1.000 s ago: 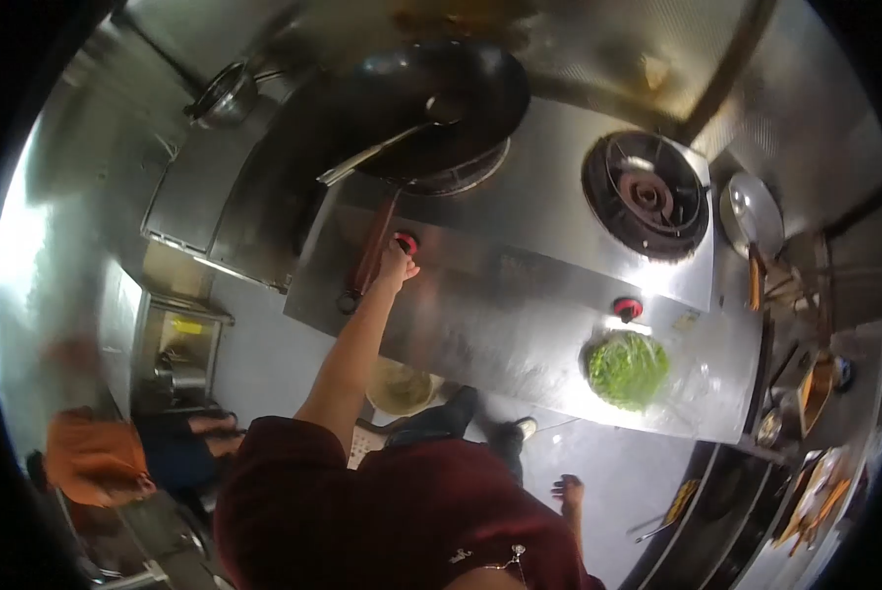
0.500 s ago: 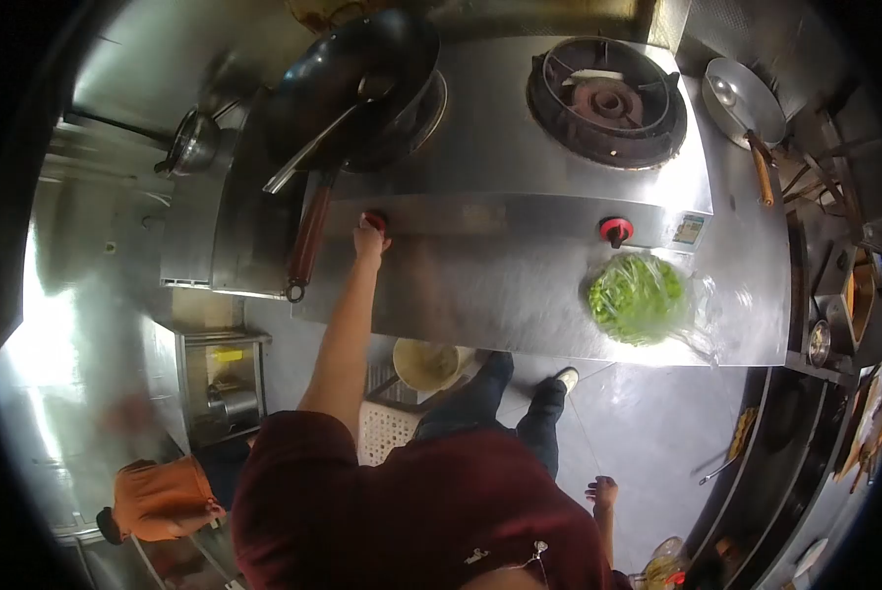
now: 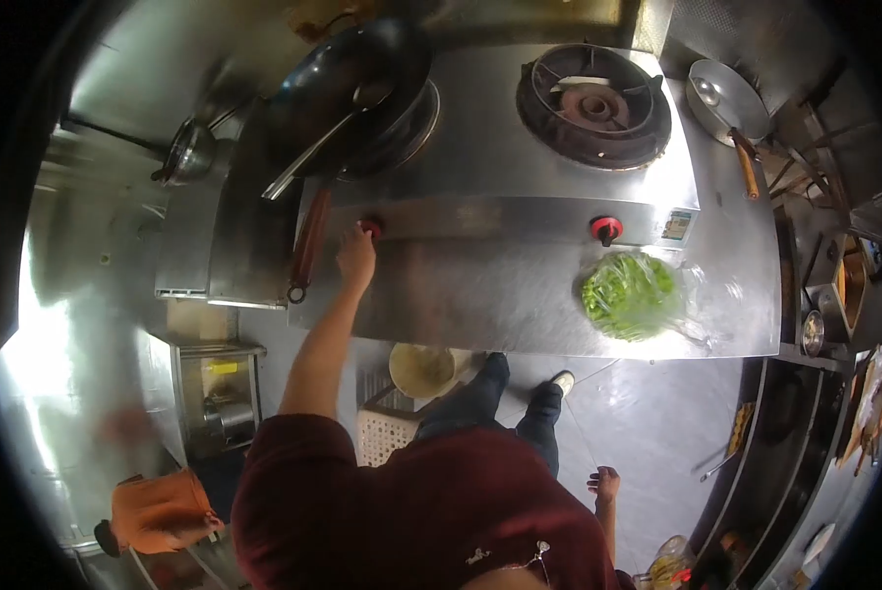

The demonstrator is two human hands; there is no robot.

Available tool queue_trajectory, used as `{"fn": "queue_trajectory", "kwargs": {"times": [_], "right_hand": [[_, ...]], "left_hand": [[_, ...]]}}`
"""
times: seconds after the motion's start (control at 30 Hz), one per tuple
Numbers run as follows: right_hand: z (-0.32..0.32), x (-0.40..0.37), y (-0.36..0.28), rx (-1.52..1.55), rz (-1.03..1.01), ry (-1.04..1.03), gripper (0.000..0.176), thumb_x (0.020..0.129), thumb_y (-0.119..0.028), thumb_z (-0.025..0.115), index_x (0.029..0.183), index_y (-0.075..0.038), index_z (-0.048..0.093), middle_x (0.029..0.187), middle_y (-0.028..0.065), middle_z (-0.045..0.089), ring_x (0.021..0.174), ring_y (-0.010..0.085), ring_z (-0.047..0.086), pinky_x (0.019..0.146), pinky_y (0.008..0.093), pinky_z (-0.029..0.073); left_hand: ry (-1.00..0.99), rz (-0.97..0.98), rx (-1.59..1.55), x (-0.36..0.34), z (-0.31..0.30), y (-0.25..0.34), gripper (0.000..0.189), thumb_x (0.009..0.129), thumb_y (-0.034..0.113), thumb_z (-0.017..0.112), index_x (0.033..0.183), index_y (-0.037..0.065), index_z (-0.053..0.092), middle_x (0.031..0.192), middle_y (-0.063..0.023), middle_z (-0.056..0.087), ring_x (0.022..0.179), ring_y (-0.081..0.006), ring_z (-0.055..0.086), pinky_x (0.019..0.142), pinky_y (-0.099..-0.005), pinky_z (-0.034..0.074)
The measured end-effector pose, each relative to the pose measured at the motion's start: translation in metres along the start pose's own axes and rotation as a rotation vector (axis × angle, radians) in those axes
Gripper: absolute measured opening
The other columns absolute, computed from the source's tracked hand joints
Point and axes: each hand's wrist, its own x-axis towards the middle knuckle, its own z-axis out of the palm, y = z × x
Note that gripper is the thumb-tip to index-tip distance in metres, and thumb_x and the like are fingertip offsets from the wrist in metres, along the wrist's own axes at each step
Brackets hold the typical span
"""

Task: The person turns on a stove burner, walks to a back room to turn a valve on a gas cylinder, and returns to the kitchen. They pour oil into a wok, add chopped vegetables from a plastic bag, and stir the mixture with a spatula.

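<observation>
My left hand (image 3: 356,258) reaches to the stove's front panel, its fingertips closed at the left side of a red knob (image 3: 371,228). Part of the knob shows beside the fingers. Just left of this hand is the brown handle (image 3: 309,241) of a dark wok (image 3: 313,108), which rests tilted on the left burner with a metal ladle (image 3: 313,155) in it. My right hand (image 3: 605,482) hangs low at my side over the floor, fingers loosely apart and holding nothing.
Green vegetables in a clear bag (image 3: 633,297) lie on the counter below a second red knob (image 3: 606,231). The right burner (image 3: 595,106) is bare. A pan (image 3: 728,103) stands at the right. Another person in orange (image 3: 166,511) is at lower left.
My left hand has turned and shifted down and left around the knob, showing more of the red. The view has shifted slightly. My right hand stays low.
</observation>
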Motion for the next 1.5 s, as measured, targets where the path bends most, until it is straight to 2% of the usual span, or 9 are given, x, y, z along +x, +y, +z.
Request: {"fn": "queue_trajectory", "kwargs": {"times": [0.07,0.23,0.43,0.67,0.87,0.93,1.03,1.47,1.5], "right_hand": [[-0.005,-0.006,0.005,-0.023,0.027,0.025,0.03,0.079,-0.026,0.05,0.092,0.001,0.051,0.066,0.0103,0.057,0.044,0.0167,0.054,0.035,0.0257,0.041],[0.003,-0.004,0.012,-0.032,0.086,0.0,0.029,0.08,-0.025,0.049,0.092,0.001,0.051,0.065,0.0117,0.057,0.044,0.0174,0.054,0.035,0.027,0.041],[0.029,0.01,0.001,-0.027,0.071,-0.071,0.03,0.08,-0.026,0.05,0.091,0.002,0.051,0.064,0.0115,0.056,0.044,0.0173,0.054,0.035,0.025,0.041],[0.015,0.018,0.006,-0.002,-0.009,-0.09,0.032,0.078,-0.03,0.051,0.093,-0.002,0.051,0.067,0.0104,0.057,0.046,0.0177,0.055,0.036,0.0262,0.043],[-0.001,0.001,0.015,0.007,0.057,0.002,0.029,0.078,-0.024,0.049,0.093,0.0,0.051,0.066,0.0111,0.057,0.045,0.0179,0.055,0.036,0.0271,0.042],[-0.001,-0.002,0.02,0.022,0.073,0.013,0.027,0.078,-0.021,0.048,0.093,0.002,0.051,0.065,0.0108,0.056,0.044,0.017,0.054,0.035,0.026,0.041],[-0.001,-0.006,0.022,0.029,0.105,0.02,0.028,0.078,-0.021,0.048,0.093,0.002,0.051,0.066,0.0109,0.057,0.044,0.0177,0.054,0.035,0.0259,0.04],[-0.029,0.002,0.012,-0.085,0.015,-0.085,0.034,0.08,-0.028,0.049,0.099,0.001,0.049,0.073,0.0134,0.058,0.051,0.0204,0.057,0.039,0.0285,0.044],[-0.033,0.003,0.009,-0.08,-0.016,-0.096,0.032,0.081,-0.028,0.048,0.097,0.0,0.05,0.07,0.0119,0.058,0.049,0.0187,0.056,0.038,0.0267,0.043]], "left_hand": [[-0.142,-0.053,0.049,0.002,-0.028,0.026,0.035,0.09,0.023,0.032,0.106,-0.005,0.046,0.097,-0.0181,0.053,0.085,-0.0334,0.054,0.074,-0.0421,0.045],[-0.239,-1.079,-1.269,0.024,-0.009,0.029,0.025,0.09,0.024,0.035,0.099,0.006,0.05,0.07,-0.0074,0.052,0.06,-0.02,0.052,0.061,-0.0376,0.047],[-0.305,-1.409,-1.696,0.038,0.004,0.011,0.022,0.092,0.026,0.028,0.09,0.011,0.044,0.052,-0.0004,0.04,0.045,-0.0112,0.042,0.055,-0.0323,0.044],[-0.336,-1.305,-1.618,0.029,0.001,0.017,0.038,0.091,0.038,0.03,0.076,0.007,0.046,0.054,-0.0026,0.044,0.047,-0.0141,0.042,0.055,-0.03,0.043],[-0.347,-1.012,-1.022,0.005,0.006,0.008,0.059,0.081,0.059,0.034,0.096,0.003,0.043,0.071,-0.0092,0.054,0.059,-0.0213,0.056,0.059,-0.0362,0.048],[0.063,-0.52,-0.157,-0.005,0.0,0.017,0.062,0.08,0.058,0.038,0.102,0.0,0.042,0.091,-0.0162,0.053,0.076,-0.0295,0.058,0.065,-0.0405,0.048],[-0.044,-0.356,-0.12,-0.015,-0.035,0.033,0.061,0.082,0.053,0.039,0.105,-0.003,0.042,0.106,-0.0216,0.046,0.088,-0.0353,0.054,0.069,-0.0438,0.047],[-0.21,-0.501,-0.23,0.001,-0.021,0.017,0.056,0.086,0.051,0.032,0.094,-0.001,0.051,0.087,-0.0199,0.059,0.081,-0.0321,0.058,0.07,-0.0424,0.046],[-0.309,-0.81,-0.664,0.003,-0.037,0.024,0.057,0.084,0.054,0.033,0.093,0.0,0.052,0.085,-0.0184,0.059,0.078,-0.0279,0.058,0.069,-0.0399,0.047]]}}
